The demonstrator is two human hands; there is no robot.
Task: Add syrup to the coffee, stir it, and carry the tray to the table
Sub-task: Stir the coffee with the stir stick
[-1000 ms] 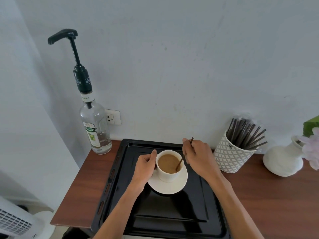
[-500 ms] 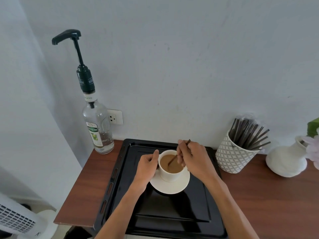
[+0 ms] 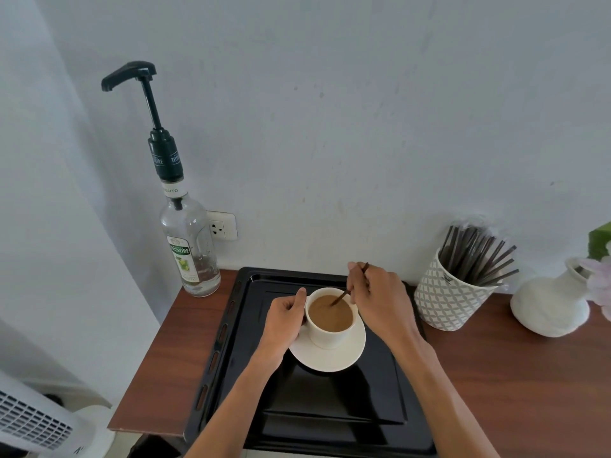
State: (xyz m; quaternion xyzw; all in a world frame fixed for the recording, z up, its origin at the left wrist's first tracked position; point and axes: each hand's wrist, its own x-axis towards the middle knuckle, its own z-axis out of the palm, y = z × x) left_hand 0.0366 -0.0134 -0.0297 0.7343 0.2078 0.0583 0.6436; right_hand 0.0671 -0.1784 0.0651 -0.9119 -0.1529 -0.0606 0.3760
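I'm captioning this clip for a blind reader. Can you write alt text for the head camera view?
A right hand stirs a white cup of coffee with a thin dark stirrer while the left hand steadies the cup, which sits on a saucer on a black tray. A pump-top syrup bottle stands left.

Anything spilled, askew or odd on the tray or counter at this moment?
Nothing stands out. The cup sits upright on its saucer on the black tray, no visible spills. The left hand steadies the cup; the right hand holds the stirrer in the coffee.
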